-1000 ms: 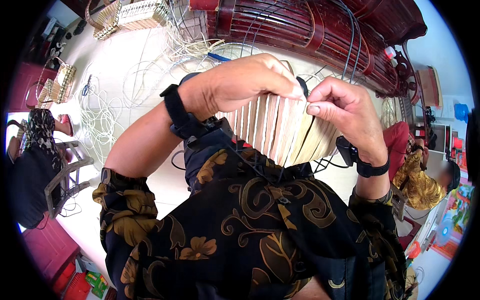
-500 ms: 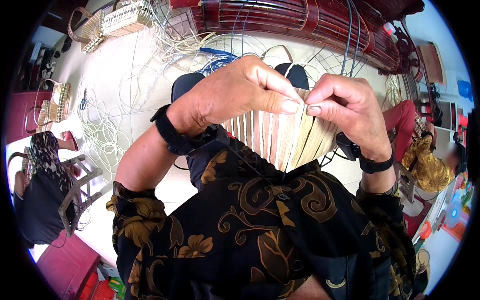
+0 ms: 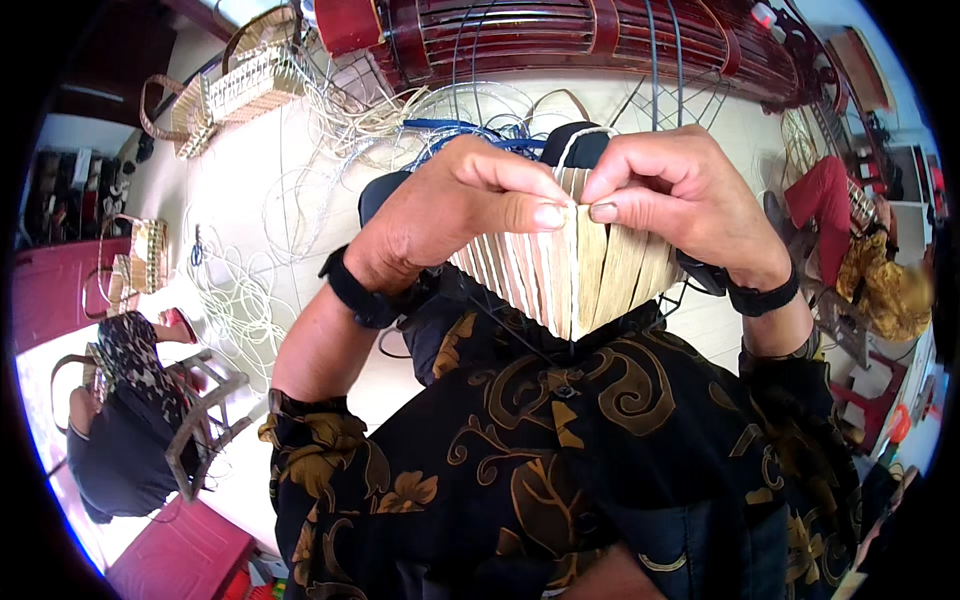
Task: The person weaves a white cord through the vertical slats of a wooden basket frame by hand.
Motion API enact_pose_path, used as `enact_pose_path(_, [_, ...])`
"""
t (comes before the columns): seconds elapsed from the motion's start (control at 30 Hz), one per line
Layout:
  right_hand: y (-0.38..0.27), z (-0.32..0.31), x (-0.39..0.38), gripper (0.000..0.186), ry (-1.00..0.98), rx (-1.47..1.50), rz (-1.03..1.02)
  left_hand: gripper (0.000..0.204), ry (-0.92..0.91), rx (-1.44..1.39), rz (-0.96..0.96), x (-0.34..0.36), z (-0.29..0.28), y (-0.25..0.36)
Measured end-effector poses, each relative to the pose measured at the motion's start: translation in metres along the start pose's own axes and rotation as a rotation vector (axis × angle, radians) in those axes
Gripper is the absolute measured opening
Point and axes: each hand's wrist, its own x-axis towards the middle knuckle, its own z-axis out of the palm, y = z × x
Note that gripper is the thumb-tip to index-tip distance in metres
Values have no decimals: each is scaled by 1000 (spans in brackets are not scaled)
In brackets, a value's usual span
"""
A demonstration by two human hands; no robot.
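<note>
A partly woven basket [image 3: 524, 276] of pale and pinkish flat strips on a dark wire frame rests against my lap. White cord runs between its strips. At its upper edge, my left hand [image 3: 450, 208] is closed in a pinch, thumb and forefinger pressed by the white cord. Close beside it, my right hand [image 3: 690, 200] pinches the top of a pale strip [image 3: 592, 262], thumb on the near side. A loop of white cord [image 3: 568, 150] rises behind the fingertips, over my dark-clad knee. Both fingertip pairs nearly touch, so the exact grip is partly hidden.
Coils of pale cord [image 3: 235, 315] and blue strips [image 3: 450, 127] lie on the tiled floor. Finished-looking baskets [image 3: 250, 90] stand at the far left. A dark red wooden bench [image 3: 500, 45] crosses the far side. Seated people are at left [image 3: 130, 430] and right [image 3: 885, 290].
The view has shifted slightly. Both hands keep pinching at the basket's edge. The white cord loop now stands out behind my fingers, and the pale strips on the right look more fanned apart.
</note>
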Motion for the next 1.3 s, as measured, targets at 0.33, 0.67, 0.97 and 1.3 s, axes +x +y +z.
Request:
enact_pose_path(0.33, [4,1,3,9,36,-135,-143,15,104,-77,-54,-5,12,2])
enact_pose_path(0.67, [9,-32,-17,19,-18,1,75,13,173,-184,24,-8,17,-3])
enact_pose_path(0.97, [5,-21,0,11,-253,-105,19,16,180,-186,30,-11,20,-3])
enact_pose_path(1.3, [11,-44,-12,22,61,12,-11,17,213,-221,46,-14,19,-6])
